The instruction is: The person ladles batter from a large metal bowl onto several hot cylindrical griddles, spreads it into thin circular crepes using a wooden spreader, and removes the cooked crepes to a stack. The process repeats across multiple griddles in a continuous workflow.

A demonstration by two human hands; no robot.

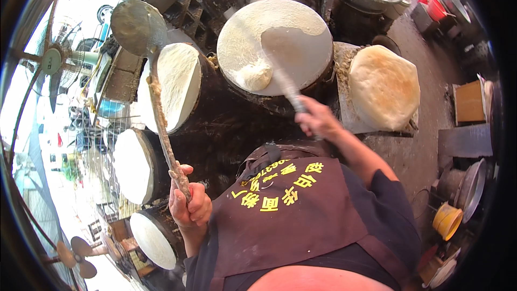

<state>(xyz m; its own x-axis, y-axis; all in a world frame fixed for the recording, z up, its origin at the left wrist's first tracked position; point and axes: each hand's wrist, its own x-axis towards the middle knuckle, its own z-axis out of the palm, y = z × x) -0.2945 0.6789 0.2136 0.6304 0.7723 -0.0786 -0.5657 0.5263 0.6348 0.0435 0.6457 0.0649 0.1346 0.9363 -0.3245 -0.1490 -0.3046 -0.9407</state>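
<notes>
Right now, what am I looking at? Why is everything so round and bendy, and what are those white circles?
The picture comes from a camera worn on a person's head, looking down at their own hands. Its wide lens bends straight edges, so everything curves. There is no machine here, just two bare hands. The left hand grips the long handle of a big metal ladle, held up with its bowl raised. The right hand holds a flat spreader on the nearest round griddle, where white batter covers most of the top and steam rises behind. More round griddles coated in white stand in a row on the left. A stack of cooked flatbreads lies to the right. The dark apron is the person's own.
</notes>
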